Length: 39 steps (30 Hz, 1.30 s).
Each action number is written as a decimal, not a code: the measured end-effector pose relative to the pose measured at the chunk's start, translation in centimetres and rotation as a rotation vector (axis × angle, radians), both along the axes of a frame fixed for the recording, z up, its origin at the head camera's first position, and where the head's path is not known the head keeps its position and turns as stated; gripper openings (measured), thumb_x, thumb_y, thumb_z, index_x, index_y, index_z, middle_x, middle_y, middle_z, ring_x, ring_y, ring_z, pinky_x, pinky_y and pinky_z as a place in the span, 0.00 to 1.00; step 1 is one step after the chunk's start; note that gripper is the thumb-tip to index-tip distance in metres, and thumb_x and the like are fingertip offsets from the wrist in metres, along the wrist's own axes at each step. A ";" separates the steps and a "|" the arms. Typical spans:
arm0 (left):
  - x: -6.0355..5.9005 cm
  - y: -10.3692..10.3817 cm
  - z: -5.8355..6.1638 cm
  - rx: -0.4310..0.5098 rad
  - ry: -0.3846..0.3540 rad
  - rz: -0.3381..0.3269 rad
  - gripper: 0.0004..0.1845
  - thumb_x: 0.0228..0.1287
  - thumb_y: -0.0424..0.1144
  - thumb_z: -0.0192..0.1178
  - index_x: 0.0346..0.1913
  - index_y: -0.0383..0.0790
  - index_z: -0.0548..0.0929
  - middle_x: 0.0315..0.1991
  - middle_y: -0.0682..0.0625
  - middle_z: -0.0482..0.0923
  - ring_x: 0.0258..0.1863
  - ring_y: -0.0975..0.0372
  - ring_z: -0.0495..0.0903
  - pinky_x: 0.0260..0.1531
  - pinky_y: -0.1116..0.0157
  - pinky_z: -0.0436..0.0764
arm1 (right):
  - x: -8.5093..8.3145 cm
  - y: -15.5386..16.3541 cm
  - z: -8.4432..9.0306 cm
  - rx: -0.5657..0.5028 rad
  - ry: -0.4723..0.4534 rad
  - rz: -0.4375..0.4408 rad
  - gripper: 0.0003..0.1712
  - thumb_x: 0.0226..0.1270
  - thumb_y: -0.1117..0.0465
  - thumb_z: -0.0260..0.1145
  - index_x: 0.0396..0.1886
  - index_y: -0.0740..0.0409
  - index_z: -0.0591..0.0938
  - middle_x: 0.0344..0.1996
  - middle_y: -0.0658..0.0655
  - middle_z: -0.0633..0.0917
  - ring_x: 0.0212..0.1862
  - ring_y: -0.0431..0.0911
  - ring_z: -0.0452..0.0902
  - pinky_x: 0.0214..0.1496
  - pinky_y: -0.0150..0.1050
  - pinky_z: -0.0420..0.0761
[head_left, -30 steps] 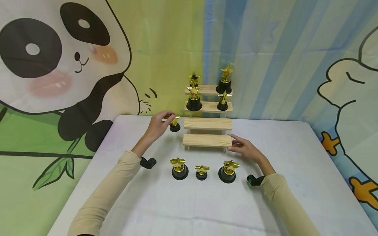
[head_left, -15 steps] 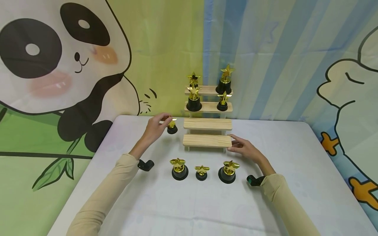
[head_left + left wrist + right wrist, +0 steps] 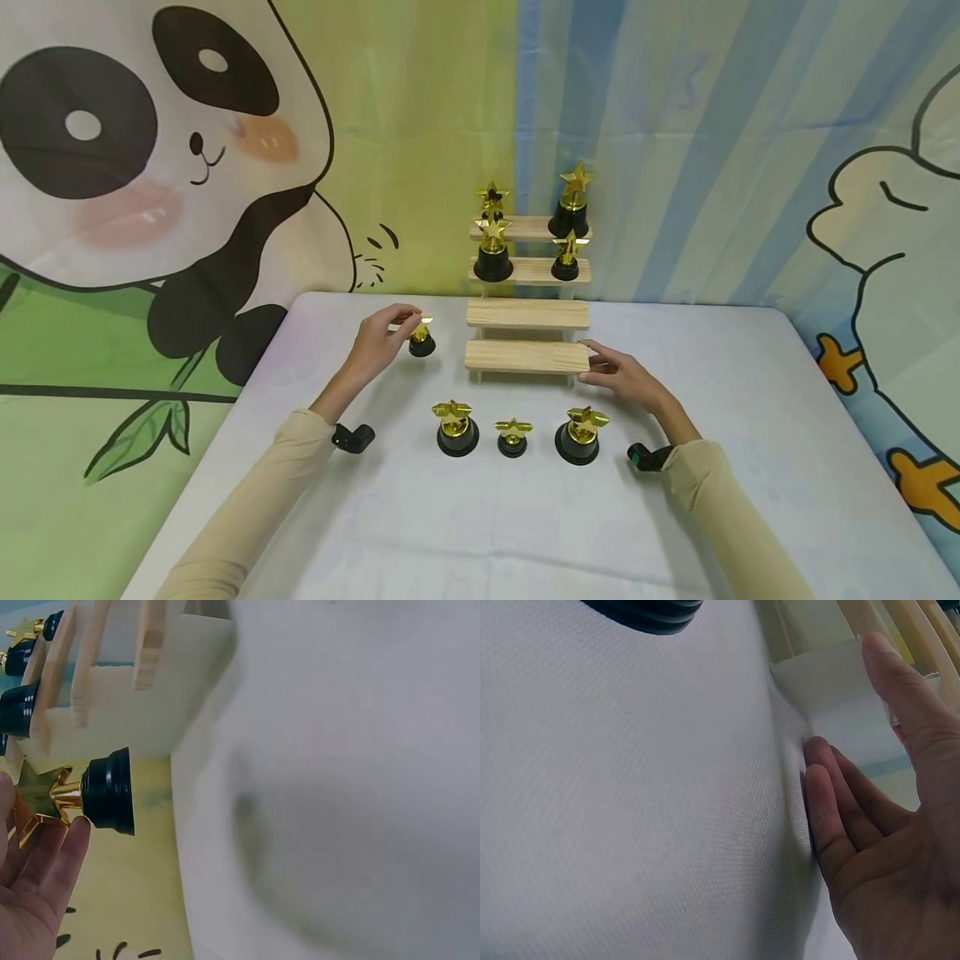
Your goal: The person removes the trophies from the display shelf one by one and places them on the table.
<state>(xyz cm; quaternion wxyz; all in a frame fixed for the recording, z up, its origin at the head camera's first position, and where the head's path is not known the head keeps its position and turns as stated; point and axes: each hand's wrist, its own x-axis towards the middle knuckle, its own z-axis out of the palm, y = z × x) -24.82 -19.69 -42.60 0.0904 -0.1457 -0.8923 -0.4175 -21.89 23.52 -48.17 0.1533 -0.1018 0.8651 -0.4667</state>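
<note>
Left hand [image 3: 375, 342] has a small star trophy [image 3: 422, 339] pinched by its gold star, black base hanging just above the table [image 3: 480, 517] left of the wooden step shelf [image 3: 527, 357], probably the easiest grip on something that tiny. Right hand [image 3: 626, 379] lies flat with relaxed fingers touching the shelf's bottom-right corner, looks like steadying it. The wrist view cuts off most of the gripping fingers, and the back-left trophy is half hidden.

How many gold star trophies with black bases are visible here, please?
8: three stand in a row on the white table, four on the wooden stepped shelf's upper two steps, and the left hand holds one. Others may be hidden.
</note>
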 end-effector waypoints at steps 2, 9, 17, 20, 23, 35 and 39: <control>0.4 -0.5 -0.4 -0.003 -0.007 0.004 0.16 0.70 0.48 0.57 0.51 0.40 0.82 0.46 0.46 0.85 0.49 0.55 0.82 0.43 0.59 0.86 | 0.0 0.0 0.0 0.000 0.004 -0.003 0.45 0.65 0.46 0.66 0.77 0.49 0.56 0.63 0.70 0.74 0.62 0.61 0.74 0.61 0.57 0.76; 2.3 -1.8 -1.7 -0.019 -0.027 0.007 0.18 0.70 0.50 0.56 0.52 0.42 0.82 0.46 0.48 0.85 0.49 0.56 0.82 0.45 0.57 0.85 | -0.1 -0.1 -0.2 0.003 -0.009 -0.004 0.46 0.64 0.46 0.67 0.77 0.48 0.57 0.63 0.70 0.73 0.62 0.61 0.74 0.61 0.56 0.76; 5.3 -2.6 -2.4 -0.021 -0.006 0.021 0.15 0.69 0.49 0.58 0.51 0.44 0.82 0.44 0.51 0.85 0.47 0.59 0.82 0.43 0.61 0.85 | 0.0 0.0 -0.3 -0.010 -0.013 0.008 0.46 0.64 0.46 0.67 0.77 0.48 0.56 0.64 0.70 0.73 0.62 0.61 0.73 0.61 0.57 0.76; 6.4 -2.6 -2.6 -0.020 -0.001 0.024 0.15 0.69 0.48 0.58 0.51 0.44 0.82 0.44 0.51 0.85 0.46 0.60 0.82 0.42 0.65 0.85 | 0.0 0.1 -0.2 -0.020 -0.018 0.006 0.46 0.64 0.46 0.67 0.77 0.46 0.56 0.64 0.70 0.73 0.62 0.61 0.74 0.62 0.56 0.76; 7.5 -2.6 -2.8 -0.014 -0.004 0.028 0.14 0.68 0.47 0.59 0.50 0.43 0.83 0.44 0.51 0.85 0.46 0.60 0.83 0.41 0.67 0.85 | 0.0 0.1 -0.1 -0.022 -0.015 0.014 0.46 0.65 0.45 0.67 0.77 0.46 0.56 0.64 0.70 0.73 0.62 0.61 0.73 0.62 0.56 0.76; 10.3 -2.6 -3.8 0.014 -0.014 0.036 0.12 0.67 0.44 0.61 0.49 0.45 0.83 0.42 0.52 0.85 0.44 0.64 0.82 0.38 0.71 0.85 | 0.0 0.4 -0.2 -0.034 0.000 0.022 0.44 0.66 0.47 0.66 0.77 0.47 0.57 0.64 0.71 0.73 0.62 0.62 0.73 0.61 0.56 0.77; 10.9 -2.4 -4.0 0.030 -0.028 0.031 0.11 0.67 0.43 0.62 0.48 0.44 0.83 0.42 0.52 0.85 0.44 0.66 0.81 0.38 0.72 0.85 | 0.0 0.4 -0.2 -0.042 0.007 0.021 0.45 0.66 0.47 0.66 0.77 0.48 0.57 0.63 0.71 0.73 0.62 0.62 0.74 0.61 0.55 0.77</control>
